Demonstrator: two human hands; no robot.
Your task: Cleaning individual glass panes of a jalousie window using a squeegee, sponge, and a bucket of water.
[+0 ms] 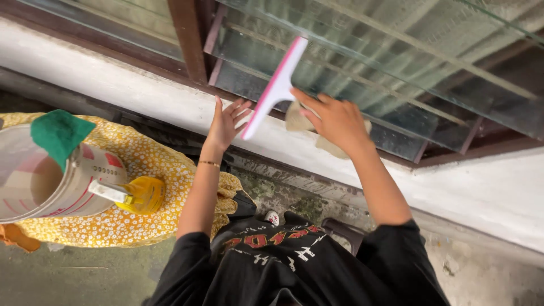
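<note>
My right hand (335,120) presses a crumpled beige cloth (296,119) against a glass louvre pane (340,73) of the window. Its fingertips touch the neck of a white and pink squeegee (276,86), which lies slanted against the glass with its handle pointing down and to the left. My left hand (225,123) is open with its fingers spread, right beside the squeegee's handle end. I cannot tell whether it touches the handle. A thin bracelet sits on my left wrist.
A white bucket (73,192) with a green cloth (58,135) over its rim stands at the left on yellow flowered fabric (153,153). A yellow spray bottle (139,195) lies against it. A white ledge (130,93) and brown window frame (190,39) run below the panes.
</note>
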